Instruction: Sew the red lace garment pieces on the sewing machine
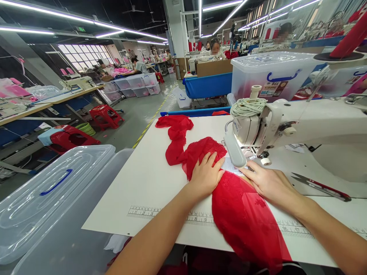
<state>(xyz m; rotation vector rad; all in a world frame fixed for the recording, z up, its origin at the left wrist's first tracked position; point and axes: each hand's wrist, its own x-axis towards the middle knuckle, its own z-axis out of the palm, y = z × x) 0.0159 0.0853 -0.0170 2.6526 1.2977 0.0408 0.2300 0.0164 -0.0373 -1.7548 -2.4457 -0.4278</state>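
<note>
Red lace fabric lies across the white sewing table, hanging over its front edge toward my lap. My left hand rests flat on the fabric with fingers spread, left of the needle area. Close to the presser foot, my right hand has its thumb and fingertips pressed together at the fabric's edge; its fingertips are partly hidden. The white sewing machine stands over this spot, its grey guard covering part of the stitching area. A small white printed label shows between my hands.
Thread snips lie right of my right hand. A ruler strip runs along the table front. A lidded clear plastic box stands at the left. Behind the machine are another clear box and a blue bin. Other people work farther back.
</note>
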